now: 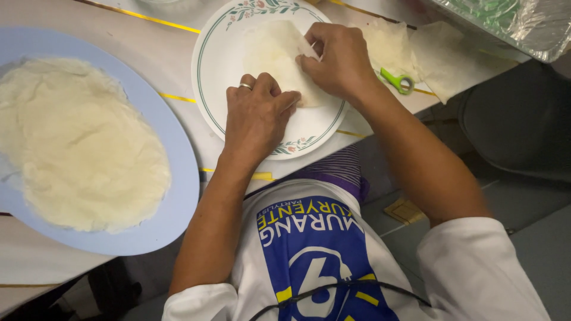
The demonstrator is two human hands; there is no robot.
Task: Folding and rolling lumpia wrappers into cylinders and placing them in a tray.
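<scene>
Both hands, left hand (257, 116) and right hand (339, 56), are pinched on a thin wrapper (275, 50) over the floral-rimmed plate (215, 65). If it is pulled hard, the sheet could be torn.

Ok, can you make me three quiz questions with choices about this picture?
1. Where is the wrapper the hands touch?
A. on the flowered plate
B. on the blue plate
C. on the floor

2. What colour are the scissor handles?
A. red
B. green
C. black

3. What is the left hand doing?
A. hanging loose
B. holding a cup
C. pressing the wrapper

Answers:
1 A, it lies on the flowered plate.
2 B, they are bright green beside the right hand.
3 C, its fingers bear on the wrapper's edge.
</scene>
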